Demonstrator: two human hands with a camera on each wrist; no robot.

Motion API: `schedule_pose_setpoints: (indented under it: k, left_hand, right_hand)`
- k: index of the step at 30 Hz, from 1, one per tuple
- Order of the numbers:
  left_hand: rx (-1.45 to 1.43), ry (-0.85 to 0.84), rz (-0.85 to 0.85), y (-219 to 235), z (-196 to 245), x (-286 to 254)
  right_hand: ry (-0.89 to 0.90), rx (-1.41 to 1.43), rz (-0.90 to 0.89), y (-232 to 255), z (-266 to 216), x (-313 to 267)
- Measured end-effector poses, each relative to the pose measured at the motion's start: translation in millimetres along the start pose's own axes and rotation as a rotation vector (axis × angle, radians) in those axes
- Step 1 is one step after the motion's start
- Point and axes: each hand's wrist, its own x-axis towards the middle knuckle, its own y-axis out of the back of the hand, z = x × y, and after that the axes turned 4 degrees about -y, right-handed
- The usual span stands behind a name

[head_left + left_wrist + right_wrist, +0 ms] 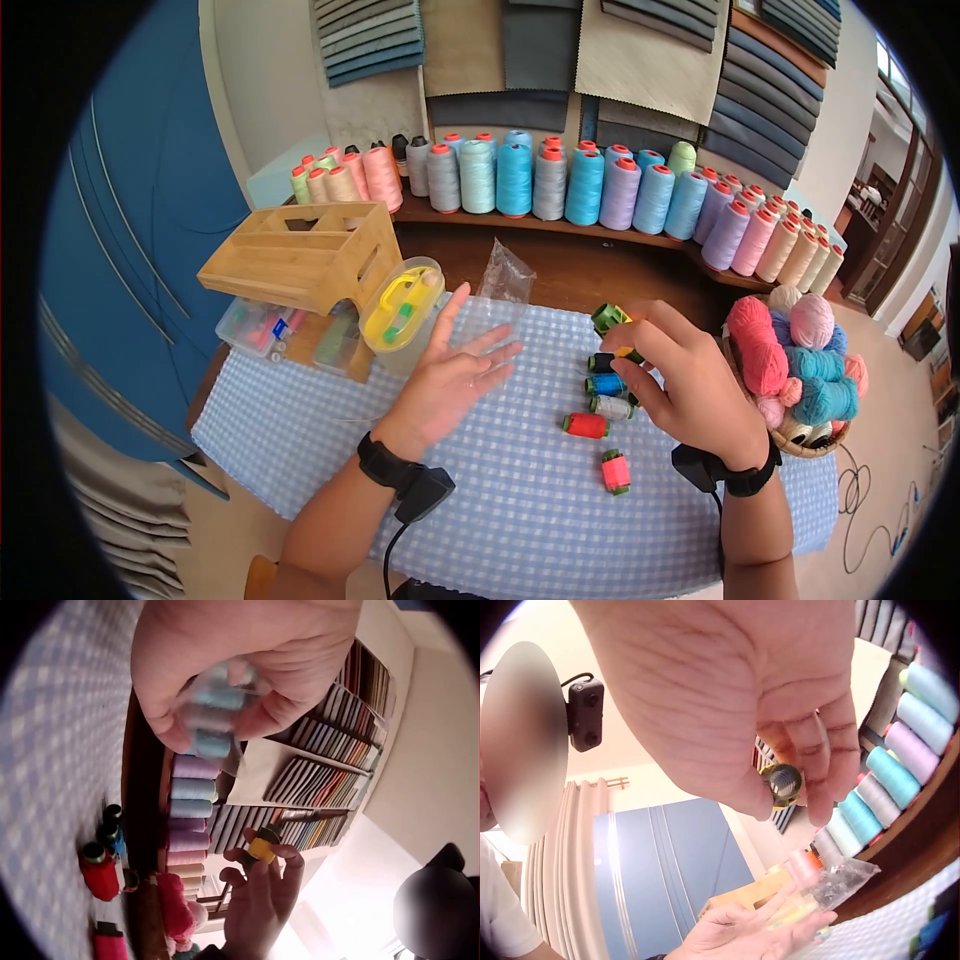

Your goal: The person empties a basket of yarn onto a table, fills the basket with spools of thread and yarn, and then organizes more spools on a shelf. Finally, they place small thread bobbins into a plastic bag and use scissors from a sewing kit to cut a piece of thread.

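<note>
My left hand has its thumb and fingers spread around a clear plastic bag, which also shows between them in the left wrist view. Between thumb and fingertips, my right hand pinches a yellow thread spool with dark green ends, raised above the cloth. Beneath and beside that hand lie small spools: black, blue, pale grey, red and pink. The right hand partly hides another bit of yellow and green near the black spool.
A lidded plastic tub stands left of the bag, by a wooden rack and clear boxes. A yarn basket sits at the right. Large thread cones line the shelf behind the checked cloth.
</note>
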Motion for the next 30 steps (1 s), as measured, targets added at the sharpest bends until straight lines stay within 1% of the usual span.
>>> schedule_pose_setpoints:
  k: [1,2,3,4,5,7,8,10,11,12,14,16,18,20,21,23,24,26,30]
  left_hand:
    - [0.003,-0.002,0.0,-1,-1,-1]
    - [-0.08,0.001,-0.029,-2,-3,-2]
    - [-0.164,0.003,-0.057,-3,-5,-3]
    - [-0.163,0.002,-0.057,-4,-8,-4]
    - [-0.155,-0.013,-0.074,-3,-10,-4]
    - [-0.144,-0.03,-0.092,-2,-14,-4]
    - [-0.15,-0.034,-0.116,-1,-15,-3]
    - [-0.154,-0.042,-0.138,0,-16,-3]
    - [-0.159,-0.047,-0.142,1,-16,-3]
    - [-0.165,-0.052,-0.144,1,-16,-3]
    - [-0.164,-0.072,-0.122,-1,-18,-4]
    - [-0.164,-0.091,-0.101,-2,-18,-5]
    - [-0.193,-0.063,-0.061,-3,-17,-5]
    - [-0.216,-0.061,-0.062,-4,-16,-5]
    - [-0.237,-0.058,-0.065,-5,-16,-6]
    - [-0.239,-0.056,-0.063,-7,-16,-7]
    - [-0.24,-0.053,-0.063,-7,-16,-7]
    - [-0.226,-0.053,-0.066,-8,-16,-8]
    - [-0.212,-0.073,-0.102,-5,-19,-7]
  right_hand:
    - [0.003,0.009,-0.002,-1,0,0]
    - [0.004,0.01,-0.001,-2,-3,-1]
    - [-0.036,0.06,0.002,-4,-6,-1]
    - [-0.077,0.11,0.005,-5,-9,-1]
    - [-0.076,0.11,0.006,-6,-8,-2]
    - [-0.018,0.041,-0.109,-8,-5,-3]
    - [-0.016,0.041,-0.107,-9,-4,-2]
    - [0.13,0.112,-0.155,-12,-5,-1]
    - [0.172,0.087,-0.152,-14,-7,-1]
    - [0.175,0.088,-0.152,-12,-10,-2]
    - [0.095,0.043,-0.327,-8,-18,-5]
    - [0.106,0.066,-0.337,-11,-22,-5]
    - [0.117,0.088,-0.348,-16,-24,-5]
    - [0.222,0.129,-0.291,-25,-20,-5]
    - [0.223,0.13,-0.294,-29,-18,-5]
    - [0.26,0.13,-0.235,-33,-16,-4]
    - [0.26,0.131,-0.238,-33,-17,-4]
    - [0.207,0.087,-0.173,-31,-18,-4]
    - [0.15,0.122,-0.198,-24,-18,-2]
